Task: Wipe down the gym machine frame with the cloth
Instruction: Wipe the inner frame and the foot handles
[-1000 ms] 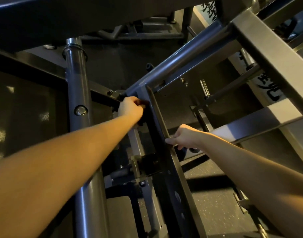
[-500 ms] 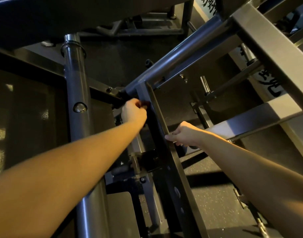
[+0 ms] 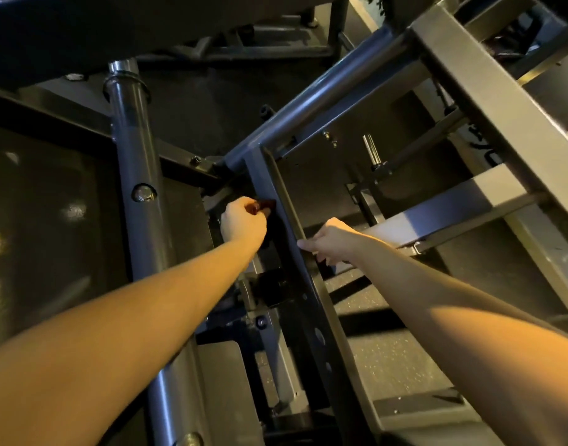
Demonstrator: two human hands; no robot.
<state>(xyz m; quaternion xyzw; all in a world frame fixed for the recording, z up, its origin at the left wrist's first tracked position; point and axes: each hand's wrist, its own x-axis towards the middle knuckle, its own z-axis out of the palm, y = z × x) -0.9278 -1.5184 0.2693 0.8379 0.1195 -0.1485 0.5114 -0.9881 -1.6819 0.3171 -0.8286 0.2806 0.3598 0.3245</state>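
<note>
The dark steel machine frame fills the view; its perforated upright (image 3: 311,317) runs from a welded joint down the middle. My left hand (image 3: 244,222) is curled against the upright's left face and grips a small dark red cloth (image 3: 264,206), of which only a bit shows past my fingers. My right hand (image 3: 332,241) grips the upright's right edge, thumb pointing left along the flange, fingers wrapped behind it.
A thick round chrome post (image 3: 138,175) stands left of my left arm. A slanted tube (image 3: 327,91) and flat grey crossbars (image 3: 453,207) cross the upper right. A chrome weight peg (image 3: 371,149) sticks up behind. Speckled rubber floor (image 3: 395,358) lies below.
My left hand has slid a little down the upright's left face with the cloth. My right hand keeps its hold at about the same spot.
</note>
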